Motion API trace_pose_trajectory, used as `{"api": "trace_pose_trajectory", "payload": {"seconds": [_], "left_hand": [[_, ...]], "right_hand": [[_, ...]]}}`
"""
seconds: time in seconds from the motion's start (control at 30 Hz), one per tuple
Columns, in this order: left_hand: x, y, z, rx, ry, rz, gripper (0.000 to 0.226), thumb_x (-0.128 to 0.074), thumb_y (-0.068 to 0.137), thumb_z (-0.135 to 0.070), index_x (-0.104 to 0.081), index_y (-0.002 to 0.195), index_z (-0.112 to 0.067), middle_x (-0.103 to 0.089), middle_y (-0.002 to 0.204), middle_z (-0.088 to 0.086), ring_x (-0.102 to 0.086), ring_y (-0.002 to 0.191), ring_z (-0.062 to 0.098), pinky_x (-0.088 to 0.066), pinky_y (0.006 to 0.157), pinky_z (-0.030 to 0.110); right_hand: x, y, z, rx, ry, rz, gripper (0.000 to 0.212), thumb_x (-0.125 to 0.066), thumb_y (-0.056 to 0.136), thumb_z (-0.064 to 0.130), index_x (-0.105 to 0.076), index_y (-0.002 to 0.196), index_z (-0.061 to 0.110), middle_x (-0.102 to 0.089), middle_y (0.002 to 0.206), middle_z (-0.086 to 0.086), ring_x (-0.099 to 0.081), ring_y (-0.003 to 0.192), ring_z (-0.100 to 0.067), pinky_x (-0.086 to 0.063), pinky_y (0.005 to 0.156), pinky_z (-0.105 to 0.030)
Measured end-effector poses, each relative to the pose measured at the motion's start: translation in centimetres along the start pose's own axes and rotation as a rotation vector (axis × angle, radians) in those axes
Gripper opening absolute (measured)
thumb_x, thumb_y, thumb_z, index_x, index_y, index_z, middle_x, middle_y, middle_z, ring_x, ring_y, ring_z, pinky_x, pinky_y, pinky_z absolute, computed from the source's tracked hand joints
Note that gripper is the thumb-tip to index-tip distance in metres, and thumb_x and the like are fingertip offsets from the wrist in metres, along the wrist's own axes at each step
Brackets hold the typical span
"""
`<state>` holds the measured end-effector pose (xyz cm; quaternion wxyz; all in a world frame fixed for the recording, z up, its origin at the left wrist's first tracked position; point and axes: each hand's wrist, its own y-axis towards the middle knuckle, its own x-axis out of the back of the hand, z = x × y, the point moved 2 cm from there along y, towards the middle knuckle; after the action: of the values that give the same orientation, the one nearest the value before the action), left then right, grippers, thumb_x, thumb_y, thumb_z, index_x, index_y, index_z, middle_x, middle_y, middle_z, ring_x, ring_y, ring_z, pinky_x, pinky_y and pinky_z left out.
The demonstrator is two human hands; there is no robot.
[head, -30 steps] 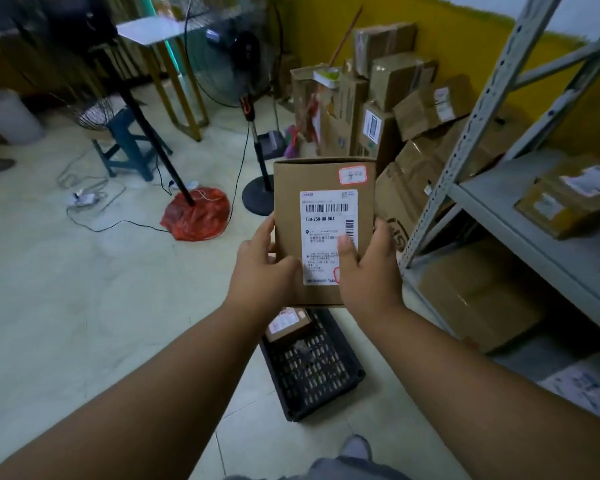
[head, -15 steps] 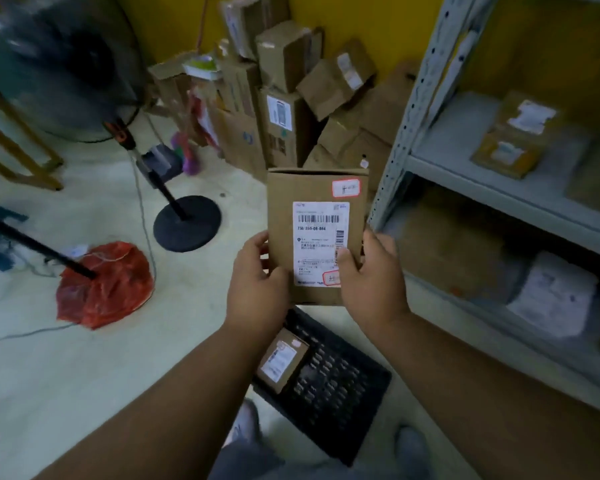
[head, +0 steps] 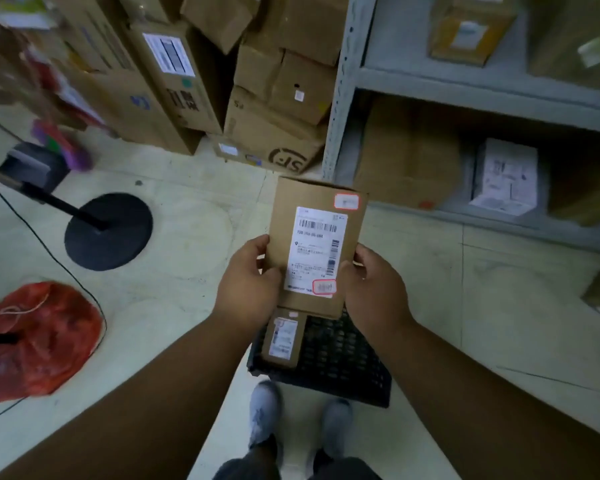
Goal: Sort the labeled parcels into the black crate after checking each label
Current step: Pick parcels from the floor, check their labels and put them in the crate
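Observation:
I hold a flat cardboard parcel (head: 316, 244) upright in front of me, its white barcode label and two red-bordered stickers facing me. My left hand (head: 248, 282) grips its lower left edge and my right hand (head: 373, 289) grips its lower right edge. Directly below the parcel, on the floor, sits the black crate (head: 343, 362). A smaller labeled parcel (head: 282, 337) lies in the crate's left side. The held parcel hides the crate's far edge.
Stacked cardboard boxes (head: 267, 98) stand against the wall ahead. A grey metal shelf rack (head: 340, 84) with parcels fills the right. A fan's black round base (head: 108, 232) and a red bag (head: 39, 337) lie on the floor to the left. My shoes (head: 291, 417) stand by the crate.
My view has tilted down and closer to the shelf and crate. The parcel stays held in both hands and now hangs right over the crate.

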<state>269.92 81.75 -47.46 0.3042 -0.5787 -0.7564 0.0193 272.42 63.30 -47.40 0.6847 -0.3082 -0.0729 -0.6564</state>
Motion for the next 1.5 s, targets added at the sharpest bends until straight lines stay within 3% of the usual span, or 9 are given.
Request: {"api": "trace_pose_trajectory", "payload": {"seconds": [0.13,0.27,0.37,0.53,0.73,0.83,1.07,1.23,1.5], "left_hand": [[-4.6,4.1,8.9,0.078,0.06,-0.003,0.053,-0.056,0.091,-0.027,-0.05,0.143,-0.027,-0.055,0.127,-0.011,-0.059,0.113,0.013,-0.054,0.094,0.04],[-11.1,7.3,18.9,0.098,0.152,0.053,0.017,-0.046,0.102,-0.027,-0.057,0.115,-0.029,-0.062,0.107,-0.007,-0.066,0.098,0.017,-0.059,0.074,0.027],[-15.1,9.4,27.1,0.13,0.31,0.146,0.015,-0.043,0.103,-0.022,-0.055,0.11,-0.02,-0.059,0.116,0.002,-0.064,0.105,0.025,-0.062,0.081,0.035],[-19.4,12.4,38.2,0.158,0.411,0.26,0.028,-0.05,0.094,-0.008,-0.054,0.12,-0.017,-0.05,0.126,0.002,-0.057,0.113,0.023,-0.049,0.066,0.011],[-23.0,13.4,44.6,0.324,0.577,0.341,0.049,-0.05,0.093,-0.013,-0.043,0.142,-0.014,-0.038,0.147,0.01,-0.048,0.128,0.034,-0.049,0.1,0.04],[-23.2,13.0,47.0,0.521,0.619,0.36,0.054,-0.051,0.095,-0.015,-0.034,0.147,-0.011,-0.041,0.147,0.013,-0.05,0.126,0.035,-0.049,0.1,0.042],[-23.0,12.7,49.4,0.402,0.975,0.569,0.096,-0.068,0.085,-0.015,-0.006,0.158,-0.015,0.002,0.165,0.012,-0.028,0.142,0.036,-0.043,0.107,0.05],[-23.4,12.3,49.4,0.428,1.084,0.608,0.117,-0.073,0.079,-0.016,0.016,0.155,-0.016,-0.003,0.164,0.012,-0.032,0.141,0.036,-0.043,0.105,0.05],[-22.0,14.0,45.0,0.027,1.069,0.529,0.055,-0.065,0.09,-0.029,-0.045,0.139,-0.016,-0.053,0.133,0.01,-0.053,0.119,0.031,-0.051,0.092,0.045]], "right_hand": [[-6.7,3.8,-7.2,-0.104,0.009,0.046,0.025,-0.045,0.1,0.025,-0.069,0.107,0.023,-0.073,0.106,0.006,-0.066,0.079,-0.007,-0.059,0.066,-0.024],[-13.2,7.1,-17.0,-0.293,0.07,0.034,0.024,-0.048,0.1,0.024,-0.069,0.107,0.018,-0.073,0.101,0.003,-0.071,0.087,-0.017,-0.062,0.074,-0.035],[-19.1,7.6,-24.6,-0.417,0.072,0.07,0.028,-0.05,0.1,0.024,-0.066,0.121,0.019,-0.07,0.121,-0.001,-0.07,0.101,-0.022,-0.059,0.069,-0.024],[-26.8,8.8,-34.8,-0.558,0.105,0.096,0.03,-0.051,0.097,0.021,-0.065,0.122,0.013,-0.069,0.122,-0.009,-0.069,0.101,-0.028,-0.06,0.083,-0.039],[-32.2,9.7,-42.4,-0.581,0.049,0.141,0.029,-0.054,0.098,0.022,-0.06,0.124,0.012,-0.067,0.124,-0.01,-0.068,0.103,-0.028,-0.059,0.086,-0.043],[-34.1,8.9,-44.0,-0.575,0.053,0.194,0.034,-0.051,0.101,0.03,-0.058,0.127,0.01,-0.064,0.127,-0.013,-0.066,0.108,-0.031,-0.057,0.089,-0.045],[-35.9,7.8,-44.7,-0.471,-0.016,0.281,0.039,-0.044,0.103,0.039,-0.058,0.132,0.015,-0.063,0.131,-0.011,-0.064,0.115,-0.027,-0.055,0.095,-0.042],[-35.5,7.7,-44.5,-0.456,-0.067,0.4,0.045,-0.037,0.105,0.045,-0.055,0.136,0.018,-0.063,0.133,-0.01,-0.062,0.119,-0.027,-0.049,0.102,-0.04],[-33.3,11.1,-39.8,-0.28,-0.407,0.356,0.045,-0.038,0.105,0.037,-0.049,0.14,0.012,-0.058,0.134,-0.014,-0.059,0.114,-0.029,-0.05,0.092,-0.036]]}}
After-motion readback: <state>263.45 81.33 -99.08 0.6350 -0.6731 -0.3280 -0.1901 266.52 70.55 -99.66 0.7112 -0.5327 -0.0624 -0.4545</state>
